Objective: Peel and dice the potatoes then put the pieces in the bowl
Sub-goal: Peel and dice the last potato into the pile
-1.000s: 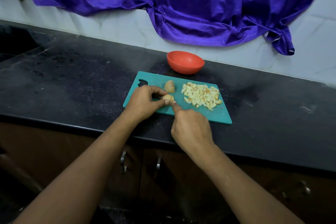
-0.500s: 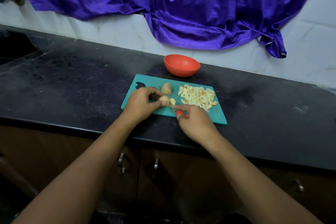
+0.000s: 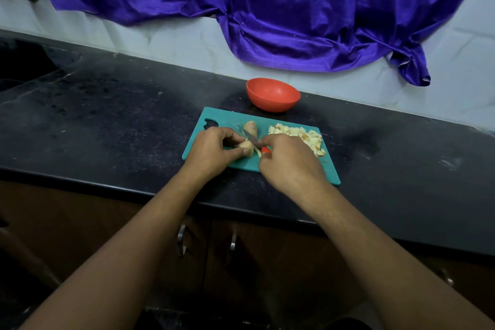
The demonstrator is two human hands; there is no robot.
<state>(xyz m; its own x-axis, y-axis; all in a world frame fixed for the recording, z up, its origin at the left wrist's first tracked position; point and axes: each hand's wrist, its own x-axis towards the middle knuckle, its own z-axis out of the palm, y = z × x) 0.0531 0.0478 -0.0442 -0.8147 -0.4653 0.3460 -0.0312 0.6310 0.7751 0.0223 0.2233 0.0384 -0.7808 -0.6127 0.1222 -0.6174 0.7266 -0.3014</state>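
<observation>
On the teal cutting board (image 3: 222, 120), my left hand (image 3: 211, 149) pinches a peeled potato piece (image 3: 246, 145) between thumb and fingers. My right hand (image 3: 288, 161) grips a small knife with a red handle (image 3: 265, 150); its blade (image 3: 251, 140) lies against the right end of that piece. A thin cut slice sits just right of the piece. A second potato piece (image 3: 250, 127) rests behind them. A heap of diced potato (image 3: 300, 135) lies on the board's right side, partly hidden by my right hand. The red bowl (image 3: 272, 94) stands behind the board, and nothing shows inside it.
The dark stone counter (image 3: 107, 120) stretches left and right of the board, with its front edge just below my wrists. A purple cloth (image 3: 267, 8) hangs on the pale wall behind. Brown cabinet doors with metal handles (image 3: 182, 241) are under the counter.
My right hand has moved up onto the board with the knife, and the blade now meets the held potato piece. A slice has come off. My left hand keeps its hold.
</observation>
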